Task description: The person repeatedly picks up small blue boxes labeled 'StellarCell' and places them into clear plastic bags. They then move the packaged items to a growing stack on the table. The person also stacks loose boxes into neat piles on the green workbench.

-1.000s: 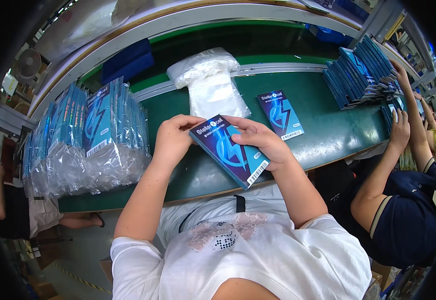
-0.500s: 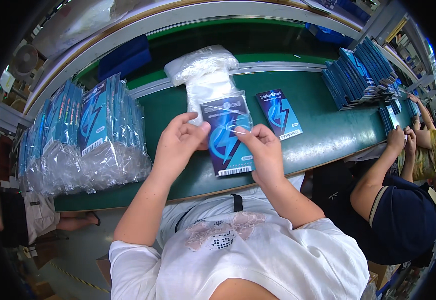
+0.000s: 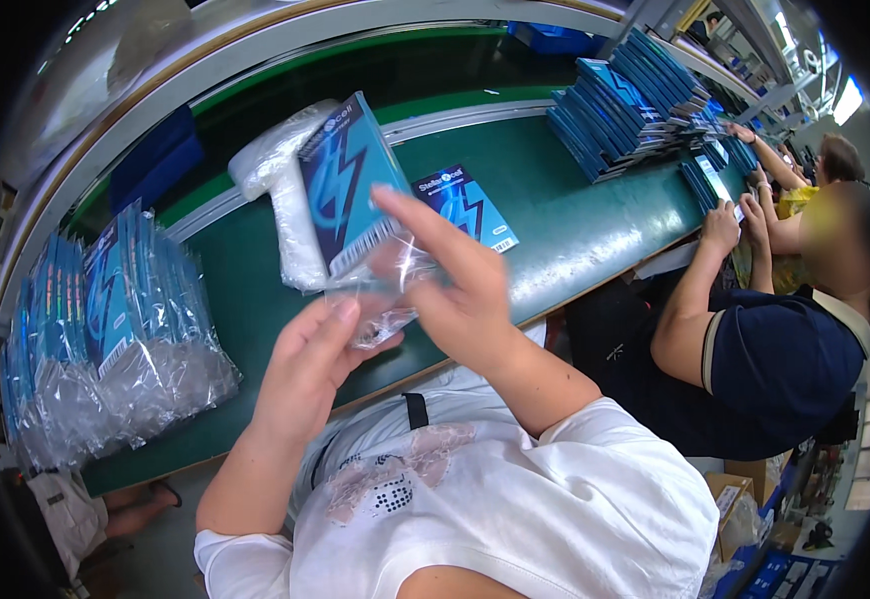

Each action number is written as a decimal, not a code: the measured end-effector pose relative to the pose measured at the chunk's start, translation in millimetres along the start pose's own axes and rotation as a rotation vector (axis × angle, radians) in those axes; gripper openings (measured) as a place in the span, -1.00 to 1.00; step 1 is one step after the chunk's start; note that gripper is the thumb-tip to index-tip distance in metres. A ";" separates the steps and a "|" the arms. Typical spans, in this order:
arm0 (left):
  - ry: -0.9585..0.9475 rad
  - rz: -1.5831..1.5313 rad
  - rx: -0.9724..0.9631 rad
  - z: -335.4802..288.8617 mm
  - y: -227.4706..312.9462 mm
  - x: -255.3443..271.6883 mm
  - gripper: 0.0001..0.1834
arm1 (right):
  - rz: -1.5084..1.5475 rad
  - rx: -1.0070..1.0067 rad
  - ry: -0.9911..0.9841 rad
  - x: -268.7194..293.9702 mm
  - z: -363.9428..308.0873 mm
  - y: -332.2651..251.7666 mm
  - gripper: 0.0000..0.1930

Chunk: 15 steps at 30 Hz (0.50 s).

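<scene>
A flat blue box [image 3: 347, 190] with a lightning design, inside a clear plastic bag, is tilted up above the table between my hands. The fingers of my left hand [image 3: 317, 349] pinch the loose end of the clear bag [image 3: 380, 317] below the box. My right hand [image 3: 460, 285], partly blurred, grips the bagged box at its lower right, forefinger stretched along its face. Another blue box [image 3: 465, 208] lies on the table just beyond my right hand. A pile of clear bags [image 3: 297, 225] lies behind the held box.
Bagged boxes [image 3: 105, 319] stand in packed rows on the left of the green table [image 3: 540, 260]. Tall stacks of blue boxes [image 3: 625, 110] rise at the far right. A co-worker in a dark shirt [image 3: 780, 349] handles boxes at the right. A metal rail [image 3: 465, 122] runs along the back.
The bagged box has moved up and away and tilted. My left hand has shifted from its side to the bag's loose end; my right hand has moved lower on it. The view has turned right.
</scene>
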<state>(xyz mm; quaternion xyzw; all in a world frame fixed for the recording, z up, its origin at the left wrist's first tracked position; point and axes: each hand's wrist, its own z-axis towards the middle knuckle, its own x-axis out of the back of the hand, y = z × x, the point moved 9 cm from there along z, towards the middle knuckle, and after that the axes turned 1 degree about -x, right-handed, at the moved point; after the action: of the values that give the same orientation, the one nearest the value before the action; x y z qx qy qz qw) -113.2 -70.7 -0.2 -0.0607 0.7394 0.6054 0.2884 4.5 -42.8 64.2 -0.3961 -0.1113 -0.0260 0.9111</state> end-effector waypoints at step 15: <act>0.431 0.233 -0.421 -39.9 94.2 21.8 -0.48 | 0.643 0.304 -0.463 -54.4 -23.2 -65.0 -0.32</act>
<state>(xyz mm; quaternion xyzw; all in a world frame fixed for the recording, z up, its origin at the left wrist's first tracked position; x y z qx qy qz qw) -186.6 -77.8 73.9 -0.1611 0.6438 0.7472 0.0350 -53.1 -106.4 83.3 -0.2673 -0.1863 0.3657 0.8718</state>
